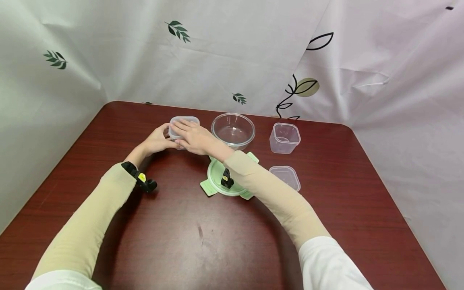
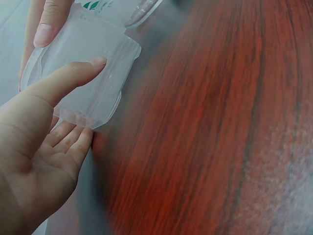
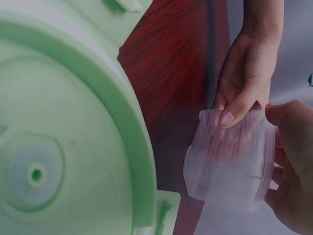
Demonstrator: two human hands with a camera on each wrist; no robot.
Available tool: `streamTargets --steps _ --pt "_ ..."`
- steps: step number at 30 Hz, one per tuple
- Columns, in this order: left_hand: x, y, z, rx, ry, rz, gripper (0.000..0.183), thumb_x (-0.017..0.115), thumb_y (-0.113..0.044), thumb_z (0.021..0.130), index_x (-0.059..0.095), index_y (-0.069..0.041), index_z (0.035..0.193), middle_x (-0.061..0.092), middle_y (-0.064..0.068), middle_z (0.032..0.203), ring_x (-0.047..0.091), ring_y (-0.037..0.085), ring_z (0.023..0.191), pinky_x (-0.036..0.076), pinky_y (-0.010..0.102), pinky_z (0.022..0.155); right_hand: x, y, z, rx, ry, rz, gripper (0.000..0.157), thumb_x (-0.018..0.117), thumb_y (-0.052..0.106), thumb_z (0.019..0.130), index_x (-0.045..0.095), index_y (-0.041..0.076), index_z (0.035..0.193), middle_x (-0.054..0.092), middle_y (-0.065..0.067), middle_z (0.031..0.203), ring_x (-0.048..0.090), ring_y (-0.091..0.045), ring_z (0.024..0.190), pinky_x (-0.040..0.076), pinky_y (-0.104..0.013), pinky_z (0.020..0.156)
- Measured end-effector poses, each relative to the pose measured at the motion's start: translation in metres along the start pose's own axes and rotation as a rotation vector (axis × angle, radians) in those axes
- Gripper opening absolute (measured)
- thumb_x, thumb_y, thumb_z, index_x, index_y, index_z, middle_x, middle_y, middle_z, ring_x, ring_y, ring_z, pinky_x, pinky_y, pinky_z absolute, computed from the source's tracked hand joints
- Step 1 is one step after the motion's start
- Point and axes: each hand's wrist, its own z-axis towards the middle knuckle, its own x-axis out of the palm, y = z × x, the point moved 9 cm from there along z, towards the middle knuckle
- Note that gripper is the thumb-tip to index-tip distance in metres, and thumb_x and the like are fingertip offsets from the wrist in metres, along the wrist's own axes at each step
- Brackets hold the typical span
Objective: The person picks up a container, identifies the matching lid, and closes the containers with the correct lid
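Note:
My left hand [image 1: 156, 141] grips a small clear plastic container [image 3: 230, 178] at the back left of the table. In the left wrist view its thumb lies along the container's side, with the other fingers at the base. A translucent lid [image 1: 193, 120] covers the container's top. My right hand [image 1: 197, 138] rests on that lid, fingers stretched flat across it in the head view; the right wrist view shows its thumb at the lid's edge. Part of the lid is hidden under this hand.
A round glass bowl [image 1: 233, 129] stands right of the hands. Below my right forearm lies a green round lid [image 1: 216, 177] with side flaps. Further right are an uncovered plastic container [image 1: 283, 146] and a square clear lid [image 1: 286, 176]. A white curtain [image 1: 232, 52] hangs behind the table.

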Motion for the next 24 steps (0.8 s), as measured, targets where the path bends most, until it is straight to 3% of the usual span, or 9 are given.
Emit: streamTargets --steps 17,24 --pt "-0.0001 0.0027 0.0024 -0.010 -0.001 0.002 0.086 0.072 -0.008 0.082 0.018 0.003 0.149 0.031 0.020 0.151 0.031 0.031 0.142 0.029 0.047 0.115 0.0006 -0.0027 0.0003 0.010 0.035 0.004 0.058 0.036 0.041 0.103 0.022 0.016 0.154 0.019 -0.002 0.161 0.014 -0.018 0.150 0.010 -0.030 0.122" --pt "-0.0004 0.0021 0.0031 0.009 0.003 0.008 0.084 0.071 -0.010 0.085 0.018 0.004 0.148 0.029 0.023 0.151 0.029 0.034 0.143 0.029 0.048 0.115 0.0064 -0.0017 0.0000 0.022 0.041 -0.011 0.062 0.035 0.042 0.103 0.016 0.015 0.155 0.013 -0.002 0.162 0.007 -0.019 0.151 0.007 -0.032 0.123"
